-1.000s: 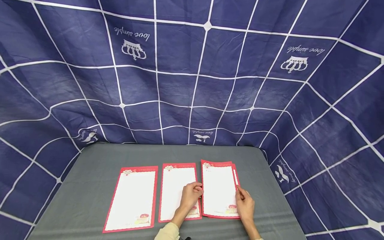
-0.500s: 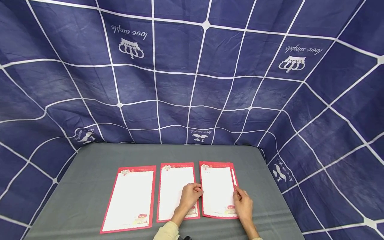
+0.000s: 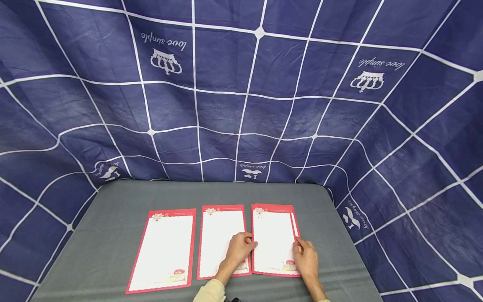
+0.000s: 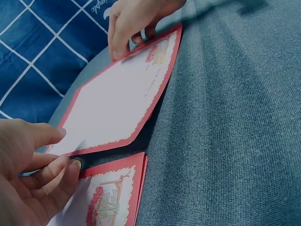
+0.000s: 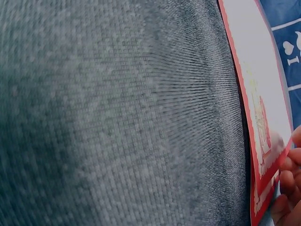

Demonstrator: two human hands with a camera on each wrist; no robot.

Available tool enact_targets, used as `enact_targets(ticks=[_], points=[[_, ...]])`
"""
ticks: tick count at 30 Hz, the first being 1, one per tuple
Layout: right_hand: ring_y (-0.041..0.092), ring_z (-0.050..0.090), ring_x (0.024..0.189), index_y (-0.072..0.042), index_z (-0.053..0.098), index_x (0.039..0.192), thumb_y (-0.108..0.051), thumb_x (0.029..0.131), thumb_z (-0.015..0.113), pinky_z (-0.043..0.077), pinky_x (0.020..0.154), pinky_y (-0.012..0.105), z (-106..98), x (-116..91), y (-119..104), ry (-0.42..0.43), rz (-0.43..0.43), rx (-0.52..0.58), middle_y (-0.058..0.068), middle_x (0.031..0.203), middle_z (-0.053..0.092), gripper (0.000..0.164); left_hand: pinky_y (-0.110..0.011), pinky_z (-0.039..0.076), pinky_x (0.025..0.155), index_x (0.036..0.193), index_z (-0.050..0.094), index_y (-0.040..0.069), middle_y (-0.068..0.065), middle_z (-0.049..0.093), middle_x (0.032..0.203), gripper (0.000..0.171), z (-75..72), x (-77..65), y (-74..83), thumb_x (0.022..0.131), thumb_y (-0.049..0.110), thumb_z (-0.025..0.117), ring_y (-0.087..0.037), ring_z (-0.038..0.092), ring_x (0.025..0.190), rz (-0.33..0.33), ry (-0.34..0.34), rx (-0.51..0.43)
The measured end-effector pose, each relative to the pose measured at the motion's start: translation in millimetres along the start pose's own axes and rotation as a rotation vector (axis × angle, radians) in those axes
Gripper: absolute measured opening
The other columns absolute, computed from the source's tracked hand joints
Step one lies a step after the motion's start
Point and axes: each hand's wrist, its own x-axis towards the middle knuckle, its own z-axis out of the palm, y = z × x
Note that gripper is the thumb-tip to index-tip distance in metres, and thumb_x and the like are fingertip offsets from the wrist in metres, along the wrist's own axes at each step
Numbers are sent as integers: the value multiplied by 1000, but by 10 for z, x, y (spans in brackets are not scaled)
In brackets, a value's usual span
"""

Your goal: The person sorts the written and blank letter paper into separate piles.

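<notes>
A red-bordered sheet of letter paper (image 3: 273, 239) lies rightmost in the head view, over another red-bordered sheet (image 3: 294, 222) that peeks out along its right side. My left hand (image 3: 239, 248) pinches the upper sheet's left edge; in the left wrist view the thumb is on top and the fingers sit lower, partly hidden. On the opposite edge, my right hand (image 3: 306, 256) pinches the paper between thumb and fingers. In the right wrist view the upper sheet's edge (image 5: 275, 165) is lifted a little off the sheet below, beside the curled fingers (image 5: 290, 181).
A middle red-bordered sheet (image 3: 220, 235) lies partly under my left forearm, and a left one (image 3: 164, 251) lies beyond it. In the left wrist view, layered edges (image 4: 141, 188) show on the middle pile. Grey cloth (image 3: 339, 251) covers the table; a blue checked curtain (image 3: 226, 109) surrounds it.
The upper right-hand sheet has come down flatter and slid slightly toward me, so a sliver of red shows at its top left. My right hand has moved slightly toward me with it.
</notes>
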Motion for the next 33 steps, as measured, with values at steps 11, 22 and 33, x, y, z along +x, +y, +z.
enact_targets(ticks=[11, 22, 33], points=[[41, 54, 99, 6, 72, 108, -6, 88, 68, 42, 83, 56, -15, 9, 25, 23, -16, -18, 23, 105, 62, 24, -30, 52, 65, 106, 71, -10, 0, 65, 74, 32, 13, -9, 29, 84, 13, 76, -7, 57, 66, 22, -15, 21], [41, 53, 103, 7, 70, 114, -8, 89, 66, 42, 85, 57, -27, 33, 37, 6, 32, -13, 26, 112, 61, 29, -21, 35, 48, 110, 70, -10, 3, 58, 64, 34, 35, -11, 50, 86, 14, 74, -1, 39, 50, 10, -45, -17], [43, 54, 103, 10, 68, 114, -10, 90, 66, 42, 87, 58, -26, 20, 67, -25, 39, -32, 28, 114, 60, 32, -20, 34, 45, 105, 70, -13, 9, 55, 59, 34, 39, -27, 39, 86, 15, 73, 1, 39, 49, 47, -30, -16]])
